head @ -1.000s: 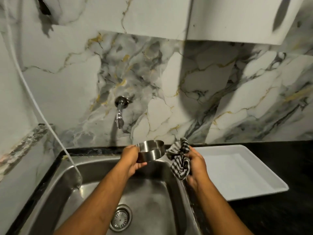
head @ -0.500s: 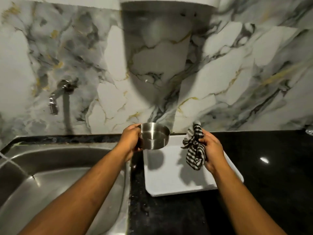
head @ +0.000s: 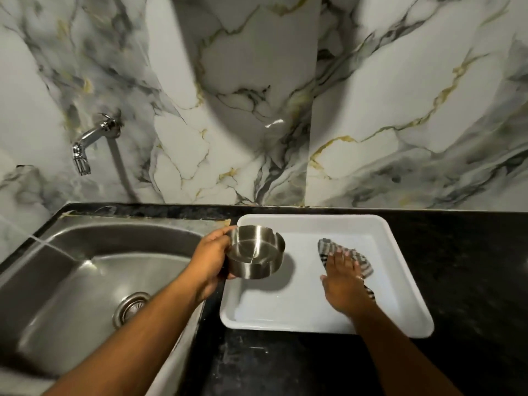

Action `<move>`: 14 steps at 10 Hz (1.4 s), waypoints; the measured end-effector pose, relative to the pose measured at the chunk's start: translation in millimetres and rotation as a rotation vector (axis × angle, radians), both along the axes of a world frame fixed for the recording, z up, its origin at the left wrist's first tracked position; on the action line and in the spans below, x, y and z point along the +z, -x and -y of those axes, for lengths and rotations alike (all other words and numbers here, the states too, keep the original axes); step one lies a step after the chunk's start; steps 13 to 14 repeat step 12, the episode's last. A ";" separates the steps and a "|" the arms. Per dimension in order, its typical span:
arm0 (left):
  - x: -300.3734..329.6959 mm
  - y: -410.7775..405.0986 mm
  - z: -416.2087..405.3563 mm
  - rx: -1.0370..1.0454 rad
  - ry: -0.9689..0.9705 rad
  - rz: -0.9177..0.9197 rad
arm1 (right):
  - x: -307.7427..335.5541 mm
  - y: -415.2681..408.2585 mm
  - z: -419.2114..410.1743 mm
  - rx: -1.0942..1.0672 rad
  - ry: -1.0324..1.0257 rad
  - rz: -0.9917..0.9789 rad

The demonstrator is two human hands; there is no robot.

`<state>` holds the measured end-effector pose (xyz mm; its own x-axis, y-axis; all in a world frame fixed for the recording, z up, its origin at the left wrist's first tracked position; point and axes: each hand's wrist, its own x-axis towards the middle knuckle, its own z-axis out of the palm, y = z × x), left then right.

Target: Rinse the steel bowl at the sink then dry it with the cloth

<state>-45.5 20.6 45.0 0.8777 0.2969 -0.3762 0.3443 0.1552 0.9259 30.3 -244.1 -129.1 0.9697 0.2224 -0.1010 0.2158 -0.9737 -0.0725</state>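
My left hand (head: 211,258) grips the rim of the small steel bowl (head: 255,252), holding it tilted above the left part of the white tray (head: 400,295). The bowl's notched rim faces up and toward me. My right hand (head: 344,284) lies flat, fingers spread, on the black-and-white checked cloth (head: 354,257), which rests on the tray floor. Part of the cloth is hidden under the hand. The steel sink (head: 80,281) is to the left.
A chrome tap (head: 91,141) juts from the marble wall above the sink, with no water running. The sink drain (head: 130,307) sits near the basin's middle. Black stone counter (head: 463,281) surrounds the tray to the right and front.
Both hands moved from above the sink to over the tray. The right hand lowered the cloth onto the tray floor and now lies flat on it. The bowl came lower.
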 end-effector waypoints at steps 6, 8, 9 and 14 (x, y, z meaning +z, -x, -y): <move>-65.3 -29.3 36.8 -0.047 -0.194 -0.026 | 96.3 29.6 -60.9 -0.474 -0.988 -0.210; -85.7 -24.1 38.6 -0.033 -0.378 -0.117 | 65.1 25.2 -74.9 -0.540 -0.888 -0.195; -95.4 -24.6 32.8 -0.082 -0.257 -0.148 | 53.5 26.0 -79.3 -0.531 -0.842 -0.214; -65.7 -10.9 19.3 -0.205 -0.491 -0.057 | 86.0 34.7 -70.2 -0.443 -0.679 -0.167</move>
